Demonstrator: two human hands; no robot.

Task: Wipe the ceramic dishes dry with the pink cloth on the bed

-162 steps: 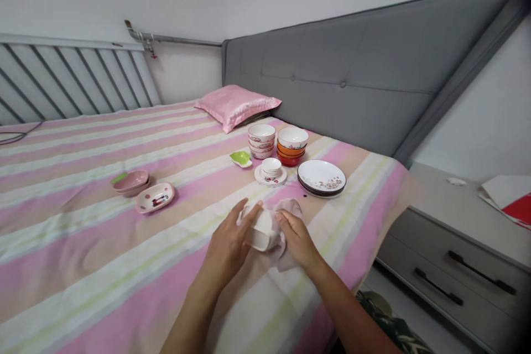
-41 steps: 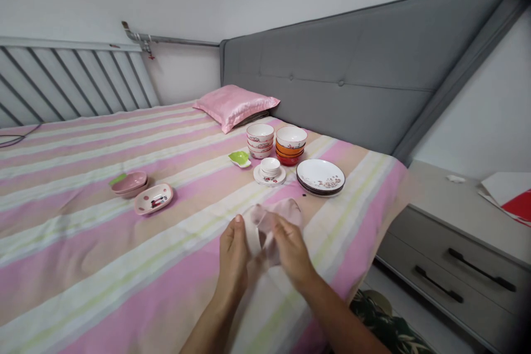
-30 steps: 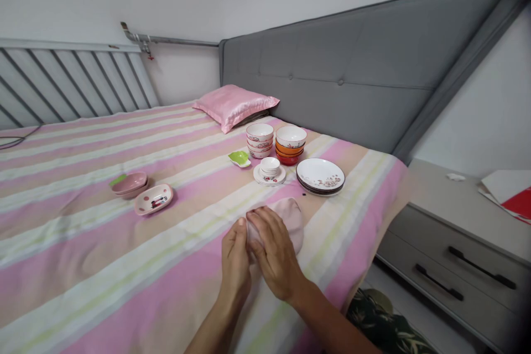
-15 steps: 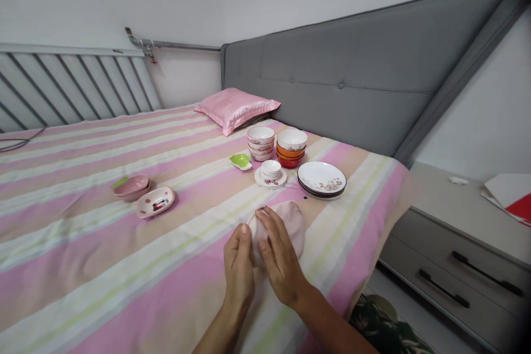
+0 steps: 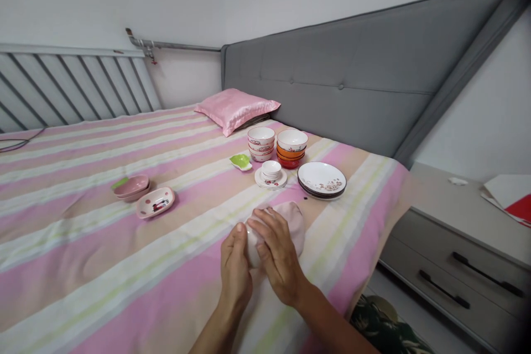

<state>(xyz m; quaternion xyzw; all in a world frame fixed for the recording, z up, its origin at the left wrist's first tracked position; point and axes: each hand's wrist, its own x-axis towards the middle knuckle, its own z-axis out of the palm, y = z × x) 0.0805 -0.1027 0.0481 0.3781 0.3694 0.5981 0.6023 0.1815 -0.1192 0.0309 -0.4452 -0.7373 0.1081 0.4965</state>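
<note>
My left hand (image 5: 235, 268) holds a small white dish (image 5: 250, 243) from the left, fingers closed round it. My right hand (image 5: 279, 257) presses a pale pink cloth (image 5: 292, 220) over the dish, fingers wrapped on it. Most of the dish is hidden under the cloth and my hands. Both hands hover just above the striped pink bed sheet (image 5: 124, 254), near the bed's right edge.
Behind my hands stand two bowl stacks (image 5: 261, 141) (image 5: 291, 147), a stack of small cups on saucers (image 5: 271, 173), stacked plates (image 5: 322, 179) and a green leaf dish (image 5: 240, 161). Pink dishes (image 5: 154, 201) lie to the left. A grey nightstand (image 5: 456, 243) stands right of the bed.
My right hand has moved from beside the dish onto its top with the cloth, covering it. The dish has turned in my left hand. The view rose slightly.
</note>
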